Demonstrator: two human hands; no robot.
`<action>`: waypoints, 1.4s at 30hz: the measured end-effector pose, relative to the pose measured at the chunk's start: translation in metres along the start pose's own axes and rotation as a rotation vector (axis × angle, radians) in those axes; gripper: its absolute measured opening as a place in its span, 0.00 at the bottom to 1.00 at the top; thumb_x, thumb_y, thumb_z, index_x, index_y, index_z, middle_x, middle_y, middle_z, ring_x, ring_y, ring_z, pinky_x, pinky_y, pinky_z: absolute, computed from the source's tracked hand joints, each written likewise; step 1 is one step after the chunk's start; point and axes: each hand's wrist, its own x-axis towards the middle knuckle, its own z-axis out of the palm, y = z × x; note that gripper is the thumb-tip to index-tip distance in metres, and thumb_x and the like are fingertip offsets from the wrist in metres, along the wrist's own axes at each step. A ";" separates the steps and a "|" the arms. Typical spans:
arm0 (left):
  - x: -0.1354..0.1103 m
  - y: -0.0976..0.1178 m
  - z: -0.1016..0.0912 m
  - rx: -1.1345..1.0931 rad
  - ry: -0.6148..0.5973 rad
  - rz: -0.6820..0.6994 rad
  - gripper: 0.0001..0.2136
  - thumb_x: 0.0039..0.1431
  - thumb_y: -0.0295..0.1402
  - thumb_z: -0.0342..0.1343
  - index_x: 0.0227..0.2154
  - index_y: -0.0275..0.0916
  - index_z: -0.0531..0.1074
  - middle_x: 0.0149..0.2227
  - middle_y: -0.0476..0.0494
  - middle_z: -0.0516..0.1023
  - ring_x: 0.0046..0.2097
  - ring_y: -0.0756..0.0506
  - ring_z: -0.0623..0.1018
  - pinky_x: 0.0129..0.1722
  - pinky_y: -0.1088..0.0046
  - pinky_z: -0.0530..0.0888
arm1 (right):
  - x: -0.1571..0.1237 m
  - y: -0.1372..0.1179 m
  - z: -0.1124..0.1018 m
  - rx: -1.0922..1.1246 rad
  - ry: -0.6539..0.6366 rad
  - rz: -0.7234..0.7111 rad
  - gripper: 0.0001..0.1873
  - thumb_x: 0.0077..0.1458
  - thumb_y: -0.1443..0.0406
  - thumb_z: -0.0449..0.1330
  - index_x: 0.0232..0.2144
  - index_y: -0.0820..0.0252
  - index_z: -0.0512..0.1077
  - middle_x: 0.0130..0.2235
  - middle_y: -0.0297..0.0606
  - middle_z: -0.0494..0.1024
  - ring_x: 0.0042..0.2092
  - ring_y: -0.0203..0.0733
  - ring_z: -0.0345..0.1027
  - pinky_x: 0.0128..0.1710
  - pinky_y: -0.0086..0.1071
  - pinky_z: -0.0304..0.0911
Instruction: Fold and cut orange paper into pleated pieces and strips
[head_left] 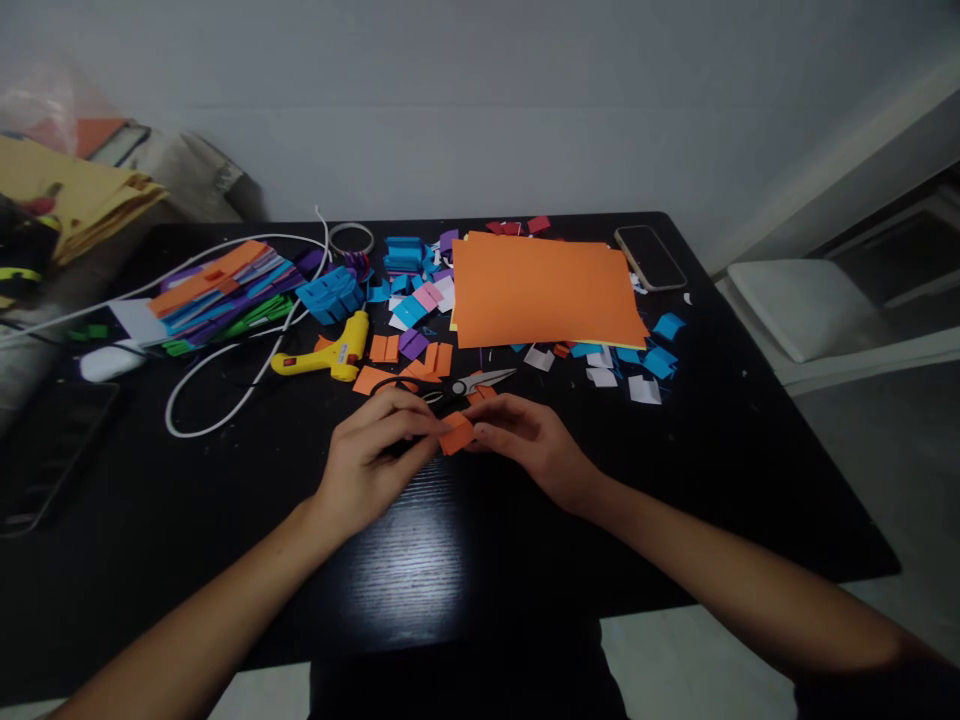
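Note:
Between my two hands is a small piece of orange paper [456, 434], held just above the black table. The thumb and fingers of my left hand [382, 440] pinch its left side. My right hand [536, 445] grips the right edge with thumb and fingers. Right behind my hands lie scissors [484, 381] with dark handles, their blades pointing right and partly over orange paper pieces. More folded orange pieces [385, 348] lie beyond my left hand. A yellow glue gun [345, 350] rests on its side to the left of them.
Orange sheets [547, 290] lie stacked at the back over blue and white paper scraps [660, 362]. A phone [649, 257] sits at the back right. At left, a white cable [217, 432] loops around bundled coloured strips [232, 285]. The black table [712, 480] ends near my body.

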 end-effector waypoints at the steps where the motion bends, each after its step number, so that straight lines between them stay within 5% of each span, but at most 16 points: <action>1: -0.001 -0.001 -0.001 0.023 0.010 0.048 0.07 0.63 0.25 0.63 0.38 0.44 0.83 0.37 0.45 0.79 0.38 0.47 0.79 0.38 0.71 0.77 | 0.000 0.001 0.000 0.055 -0.011 0.046 0.14 0.54 0.58 0.74 0.40 0.57 0.81 0.43 0.36 0.83 0.45 0.40 0.79 0.51 0.38 0.77; 7: -0.006 -0.002 -0.002 0.045 -0.081 0.112 0.10 0.64 0.24 0.61 0.39 0.45 0.84 0.38 0.44 0.77 0.40 0.46 0.79 0.38 0.71 0.77 | 0.001 0.003 -0.001 0.103 -0.095 0.188 0.16 0.49 0.58 0.77 0.37 0.61 0.80 0.33 0.35 0.85 0.33 0.37 0.81 0.39 0.32 0.80; 12: -0.002 0.001 0.005 -0.220 -0.056 -0.307 0.09 0.64 0.31 0.60 0.47 0.38 0.75 0.38 0.43 0.80 0.35 0.48 0.80 0.35 0.72 0.79 | 0.001 0.002 -0.001 0.007 -0.018 0.072 0.18 0.47 0.57 0.78 0.36 0.60 0.80 0.31 0.34 0.85 0.32 0.38 0.80 0.39 0.35 0.80; 16: -0.002 0.001 0.010 -0.317 -0.207 -0.484 0.09 0.65 0.38 0.60 0.36 0.37 0.76 0.27 0.48 0.77 0.28 0.49 0.76 0.27 0.76 0.74 | 0.001 0.004 -0.001 -0.023 0.005 0.025 0.16 0.47 0.57 0.77 0.34 0.59 0.80 0.31 0.34 0.84 0.33 0.38 0.81 0.39 0.35 0.79; 26: -0.004 0.001 0.008 -0.062 -0.208 -0.206 0.06 0.66 0.34 0.60 0.34 0.37 0.77 0.26 0.51 0.76 0.27 0.52 0.74 0.27 0.78 0.70 | -0.004 0.003 0.000 -0.158 -0.035 0.040 0.15 0.53 0.55 0.74 0.33 0.61 0.81 0.30 0.36 0.84 0.33 0.39 0.81 0.39 0.35 0.78; 42: -0.009 -0.006 0.008 -0.191 -0.291 -0.354 0.11 0.69 0.39 0.59 0.37 0.37 0.79 0.26 0.50 0.77 0.27 0.52 0.75 0.26 0.79 0.70 | -0.005 0.003 0.000 -0.292 -0.026 -0.029 0.16 0.58 0.53 0.69 0.32 0.62 0.80 0.30 0.38 0.84 0.31 0.38 0.79 0.35 0.33 0.77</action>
